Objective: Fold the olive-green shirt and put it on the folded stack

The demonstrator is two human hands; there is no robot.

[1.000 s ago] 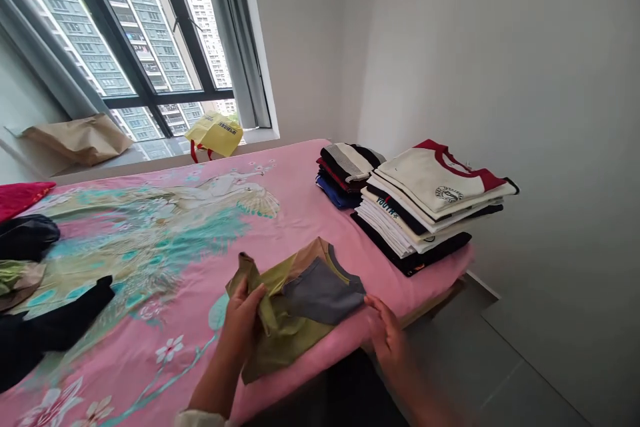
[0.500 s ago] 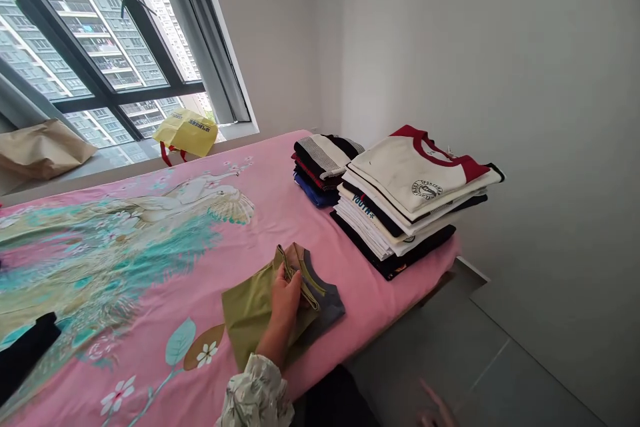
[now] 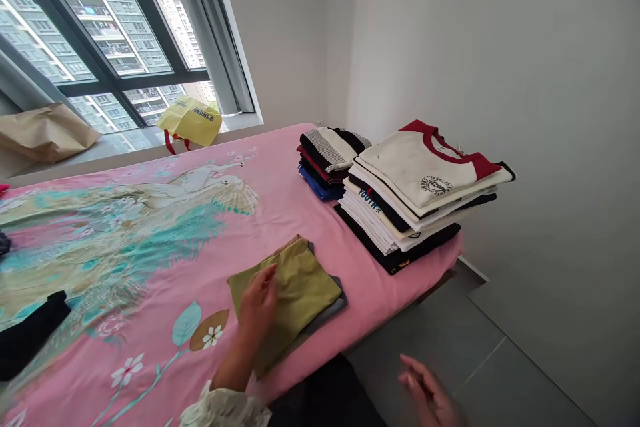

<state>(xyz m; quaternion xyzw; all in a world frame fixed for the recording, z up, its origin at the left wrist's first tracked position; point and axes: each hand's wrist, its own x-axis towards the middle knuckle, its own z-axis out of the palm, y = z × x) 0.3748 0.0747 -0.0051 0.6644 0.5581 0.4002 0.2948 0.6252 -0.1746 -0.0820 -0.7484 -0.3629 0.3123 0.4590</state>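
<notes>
A folded olive-green garment (image 3: 305, 280) lies near the bed's front edge, on top of a grey and brown piece whose grey edge (image 3: 333, 303) shows at its right. My left hand (image 3: 257, 303) is over the left part of the olive cloth, its fingers loosely bent and holding nothing; whether the fingertips touch the fabric is hard to tell. Off the bed at the lower right, above the floor, my right hand (image 3: 430, 393) is empty, with thumb and fingers slightly apart.
A tall stack of folded shirts (image 3: 430, 173) stands at the bed's right corner beside a smaller clothes pile (image 3: 330, 160). Black cloth (image 3: 35, 337) lies on the pink bedspread (image 3: 165, 267) at left. A yellow bag (image 3: 193, 121) and brown paper bag (image 3: 47, 133) sit by the window.
The upper olive fold has come down flat toward the right, covering most of the grey collar. My left hand has let go of it and shifted left. My right hand has risen further into view.
</notes>
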